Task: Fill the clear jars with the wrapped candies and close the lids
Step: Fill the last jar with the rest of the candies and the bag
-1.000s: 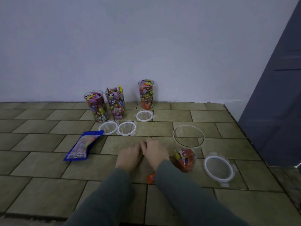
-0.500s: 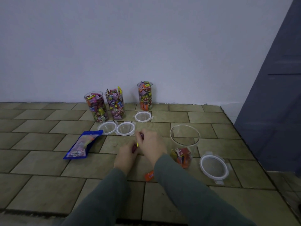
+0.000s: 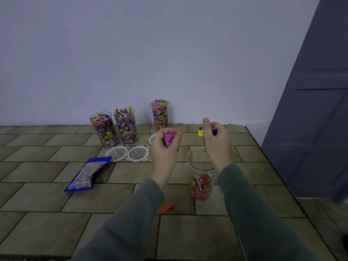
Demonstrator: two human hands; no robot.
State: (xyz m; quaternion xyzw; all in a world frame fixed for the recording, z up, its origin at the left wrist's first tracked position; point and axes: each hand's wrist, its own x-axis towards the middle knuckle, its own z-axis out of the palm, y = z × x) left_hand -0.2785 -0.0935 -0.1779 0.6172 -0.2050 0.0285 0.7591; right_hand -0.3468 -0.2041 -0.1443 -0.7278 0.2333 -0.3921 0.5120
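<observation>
Tiled floor [image 3: 47,200] — both hands [image 3: 163,147] [image 3: 216,146] grip wrapped candies [image 3: 168,138] above open jar [image 3: 200,178].

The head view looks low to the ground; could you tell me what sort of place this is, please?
Probably a room in a home, with the person working on the floor: tan floor tiles, a plain pale wall and a dark door on the right.

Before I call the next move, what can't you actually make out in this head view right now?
- Lid of the near jar: hidden behind the right hand and its sleeve.
- Third small lid: mostly covered by the left hand.
- How many candies each hand grips: fingers hide them.
- Print on the blue bag: too small.
</observation>
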